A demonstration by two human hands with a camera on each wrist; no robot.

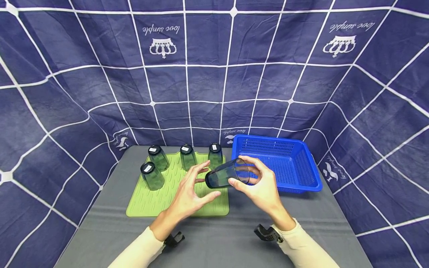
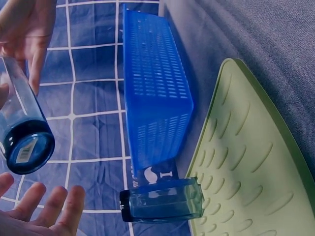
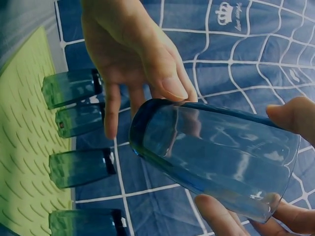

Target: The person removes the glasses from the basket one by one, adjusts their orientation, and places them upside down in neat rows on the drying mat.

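Note:
A blue-tinted drinking glass [image 1: 222,175] is held in the air, tilted nearly on its side, its thick base toward the left. My right hand [image 1: 259,182] grips it near the open rim, thumb on the near side and fingers round the far side. My left hand [image 1: 189,191] is at the base end with fingers and thumb spread apart, not wrapped round the glass. In the left wrist view a small white label shows on the base of the held glass [image 2: 29,142].
Several matching glasses stand upside down on a green ribbed drying mat [image 1: 177,206], one glass [image 1: 215,153] at its back right corner. A blue perforated basket [image 1: 313,175] sits to the right on the grey table [image 1: 221,238]. Patterned blue cloth [image 1: 207,85] hangs behind and at both sides.

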